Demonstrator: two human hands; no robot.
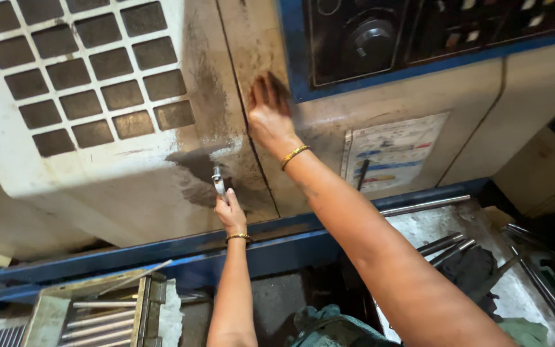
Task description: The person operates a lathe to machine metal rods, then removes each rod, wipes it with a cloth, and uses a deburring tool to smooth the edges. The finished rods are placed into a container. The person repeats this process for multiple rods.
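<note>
My left hand (230,215) grips a small metal handle (218,179) on the dirty cream sliding door (162,167) of a machine. A gold bangle sits on that wrist. My right hand (268,112) lies flat, fingers apart, on the machine's cream panel (329,122) just right of the door's edge seam, below the blue-framed control panel (380,38). It also wears a gold bangle. The door has a window of dark square grid openings (91,71) at the upper left.
A printed chart (393,154) is stuck on the panel at the right. Several metal rods (448,247) and a dark cloth (476,270) lie on a grey tray at the lower right. A metal rack with rods (101,315) stands at the lower left. A blue rail (162,254) runs under the door.
</note>
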